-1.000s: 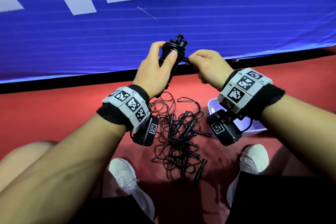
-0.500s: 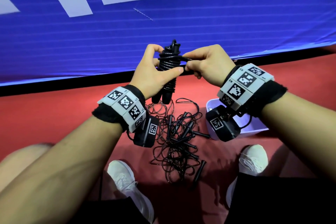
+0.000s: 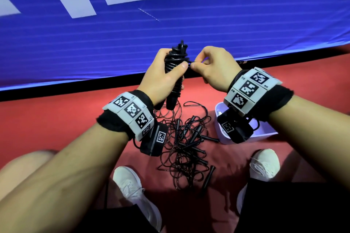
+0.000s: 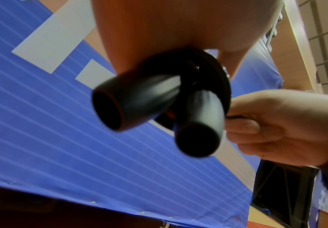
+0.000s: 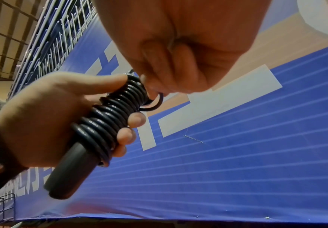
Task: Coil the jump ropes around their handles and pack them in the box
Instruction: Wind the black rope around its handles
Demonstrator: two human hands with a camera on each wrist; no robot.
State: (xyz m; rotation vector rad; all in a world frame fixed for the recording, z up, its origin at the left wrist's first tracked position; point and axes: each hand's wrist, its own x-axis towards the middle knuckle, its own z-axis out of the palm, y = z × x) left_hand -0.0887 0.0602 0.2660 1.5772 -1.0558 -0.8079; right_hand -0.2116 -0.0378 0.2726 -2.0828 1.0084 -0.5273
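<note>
Pointing up-down: coiled jump rope (image 3: 175, 66)

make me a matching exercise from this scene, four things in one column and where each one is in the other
Things:
1. coiled jump rope
2. loose rope end
3. tangled jump ropes
4. white box

Places:
A. pinched by the right hand
B. on the red floor between the shoes
C. gripped in the left hand
D. on the floor under the right wrist

Pairs: 1-C, 2-A, 3-B, 4-D
</note>
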